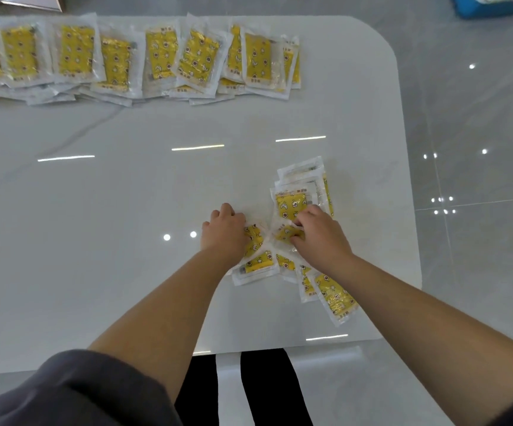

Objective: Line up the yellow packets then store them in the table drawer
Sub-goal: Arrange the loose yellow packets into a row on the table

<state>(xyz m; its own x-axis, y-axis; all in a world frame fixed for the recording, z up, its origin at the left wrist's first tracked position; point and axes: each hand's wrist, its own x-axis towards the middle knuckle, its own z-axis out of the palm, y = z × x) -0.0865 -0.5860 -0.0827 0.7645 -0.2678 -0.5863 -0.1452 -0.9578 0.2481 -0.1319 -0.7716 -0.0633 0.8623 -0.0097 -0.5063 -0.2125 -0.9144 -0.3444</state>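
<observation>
Yellow packets on white tabletop (95, 195): one row, one pile.
Upper left to upper centre: overlapping row of yellow packets (132, 59). Centre right: left hand (224, 230), fingers bent, on the left edge of loose pile of yellow packets (335, 296), grip cannot be told; right hand (323, 235) pinching one packet (286, 232) in it.
</observation>
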